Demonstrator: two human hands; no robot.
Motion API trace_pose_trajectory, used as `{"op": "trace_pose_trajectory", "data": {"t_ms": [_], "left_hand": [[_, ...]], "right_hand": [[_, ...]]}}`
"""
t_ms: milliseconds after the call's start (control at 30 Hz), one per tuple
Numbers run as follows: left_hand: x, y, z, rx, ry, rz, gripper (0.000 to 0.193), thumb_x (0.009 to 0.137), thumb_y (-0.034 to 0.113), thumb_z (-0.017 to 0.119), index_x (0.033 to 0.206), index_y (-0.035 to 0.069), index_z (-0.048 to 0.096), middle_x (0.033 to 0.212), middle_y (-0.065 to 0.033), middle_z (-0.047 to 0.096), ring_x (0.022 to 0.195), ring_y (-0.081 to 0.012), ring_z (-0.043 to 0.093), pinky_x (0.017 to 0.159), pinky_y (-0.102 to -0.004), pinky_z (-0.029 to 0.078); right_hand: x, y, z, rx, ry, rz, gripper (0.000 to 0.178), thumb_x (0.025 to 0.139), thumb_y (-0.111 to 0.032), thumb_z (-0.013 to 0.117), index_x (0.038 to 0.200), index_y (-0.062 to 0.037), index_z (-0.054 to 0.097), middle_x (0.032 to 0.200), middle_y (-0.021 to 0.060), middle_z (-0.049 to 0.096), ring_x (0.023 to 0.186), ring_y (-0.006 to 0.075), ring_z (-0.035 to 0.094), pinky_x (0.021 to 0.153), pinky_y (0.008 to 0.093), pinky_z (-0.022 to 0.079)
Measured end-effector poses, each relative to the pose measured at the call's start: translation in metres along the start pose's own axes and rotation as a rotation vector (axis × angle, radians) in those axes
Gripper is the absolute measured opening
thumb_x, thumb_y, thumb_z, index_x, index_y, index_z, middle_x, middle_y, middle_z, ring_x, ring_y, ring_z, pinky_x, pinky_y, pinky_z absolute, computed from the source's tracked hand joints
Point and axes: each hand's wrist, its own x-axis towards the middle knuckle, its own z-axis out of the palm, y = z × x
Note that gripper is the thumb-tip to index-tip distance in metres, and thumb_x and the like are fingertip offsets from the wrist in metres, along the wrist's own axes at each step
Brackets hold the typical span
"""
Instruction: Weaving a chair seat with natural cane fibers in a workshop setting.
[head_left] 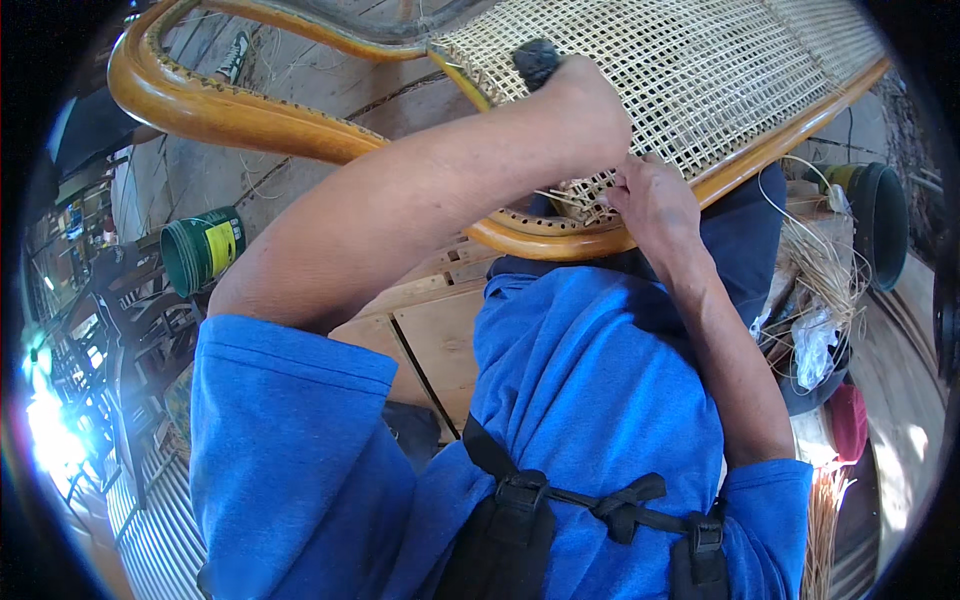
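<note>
The left grip (592, 108) curls tight just above the right grip (660, 205); the left forearm (440, 185) slants across, the right's fingers (613, 200) bent.

Looking down from the person's head, facing a little forward. Sitting close above the bright blue cloth shirt (600, 345), showing it big at the bottom. Seeing the pale woven cane sheet (690, 65) in its shiny, curvy orange-brown wooden frame (215, 112) near the top. Looking very wide, reaching the round green bucket (186, 256) farther off, bending straight lines near the edges.
</note>
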Motion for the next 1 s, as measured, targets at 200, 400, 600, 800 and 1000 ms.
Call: {"op": "trace_pose_trajectory", "data": {"t_ms": [200,400,600,800,1000], "left_hand": [[-0.027,0.007,0.012,-0.062,0.126,-0.076,0.017,0.076,0.020,0.063,0.082,0.010,0.075,0.080,-0.0071,0.072,0.077,-0.0205,0.070,0.064,-0.0366,0.053],[-0.044,0.010,0.048,-0.344,0.234,-0.212,0.018,0.071,0.018,0.065,0.075,0.002,0.071,0.072,-0.0182,0.067,0.071,-0.0329,0.068,0.066,-0.0429,0.054],[-0.043,0.003,0.068,-0.565,0.182,-0.389,0.030,0.080,0.030,0.061,0.079,0.001,0.068,0.080,-0.0212,0.067,0.081,-0.0363,0.067,0.073,-0.0465,0.052],[-0.038,0.018,0.070,-0.869,0.258,-0.489,0.035,0.081,0.037,0.063,0.091,0.004,0.066,0.086,-0.0209,0.068,0.086,-0.0383,0.065,0.076,-0.0486,0.050],[-0.035,0.025,0.076,-0.788,0.301,-0.502,0.027,0.083,0.030,0.064,0.085,0.003,0.066,0.080,-0.0190,0.068,0.080,-0.0375,0.067,0.072,-0.0495,0.051]], "right_hand": [[0.006,0.016,0.005,0.174,-0.022,-0.095,0.019,0.077,-0.020,0.072,0.085,-0.0052,0.064,0.090,0.0163,0.064,0.089,0.0355,0.062,0.075,0.0447,0.049],[-0.003,0.022,0.002,0.250,0.115,-0.185,0.017,0.082,-0.017,0.067,0.086,-0.0019,0.062,0.086,0.0151,0.062,0.082,0.0337,0.061,0.072,0.0403,0.048],[-0.051,0.028,-0.024,0.258,-0.053,0.154,0.025,0.088,-0.029,0.064,0.085,-0.0035,0.062,0.079,0.0174,0.065,0.078,0.0372,0.064,0.068,0.0451,0.050],[-0.059,0.035,-0.005,0.330,-0.043,0.107,0.024,0.089,-0.027,0.062,0.089,-0.0032,0.062,0.079,0.0191,0.064,0.078,0.0372,0.063,0.068,0.0446,0.049],[-0.046,0.042,-0.019,0.193,0.005,-0.010,0.023,0.090,-0.025,0.055,0.088,-0.0031,0.062,0.081,0.0202,0.065,0.082,0.0387,0.064,0.073,0.0476,0.050]]}}
